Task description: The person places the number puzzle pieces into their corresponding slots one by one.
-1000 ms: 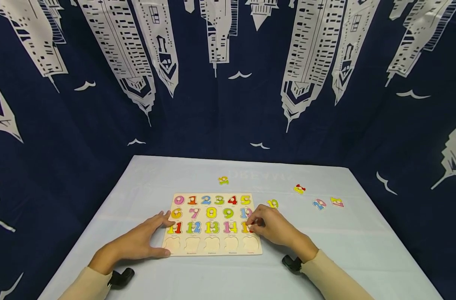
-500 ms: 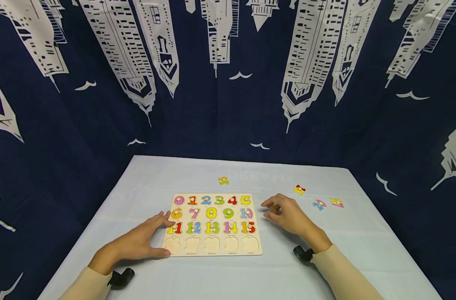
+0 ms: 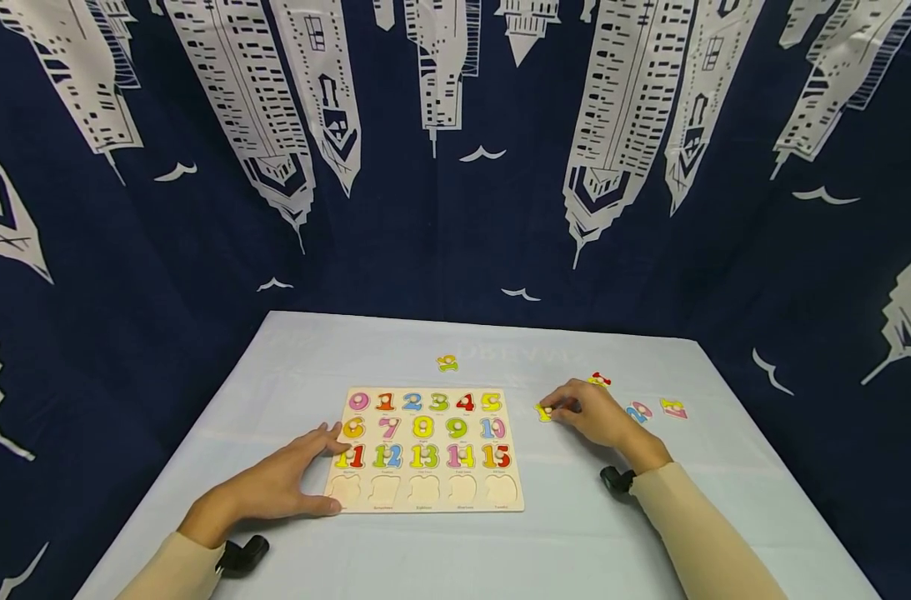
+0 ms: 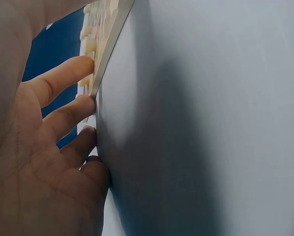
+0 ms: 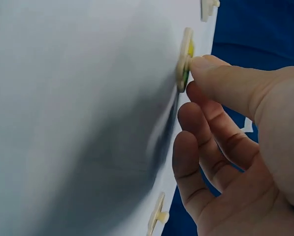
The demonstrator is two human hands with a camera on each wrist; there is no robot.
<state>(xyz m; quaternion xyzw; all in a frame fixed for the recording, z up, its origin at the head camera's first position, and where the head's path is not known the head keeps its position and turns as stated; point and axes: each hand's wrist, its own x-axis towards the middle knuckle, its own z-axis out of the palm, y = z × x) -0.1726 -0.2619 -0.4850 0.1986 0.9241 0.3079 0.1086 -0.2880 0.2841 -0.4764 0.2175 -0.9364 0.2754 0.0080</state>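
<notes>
A wooden number puzzle board lies on the white table, its upper three rows filled with coloured numbers and its bottom row showing bare recesses. My left hand rests at the board's left side, fingers spread, thumb at the lower left corner. In the left wrist view, fingertips touch the board's edge. Right of the board, my right hand pinches a yellow-and-green number puzzle piece by its knob, between thumb and index finger. The right wrist view shows this puzzle piece tilted up edge-on; its number is partly hidden.
A yellow-orange piece lies beyond the board. Near my right hand are a red-and-yellow piece, partly covered, a blue-and-pink 20 piece and a pink-and-yellow piece. A dark blue printed cloth hangs behind the table.
My right hand has left the 15 in the board and moved right to the yellow-and-green piece, which it now pinches. The left hand has stayed in place.
</notes>
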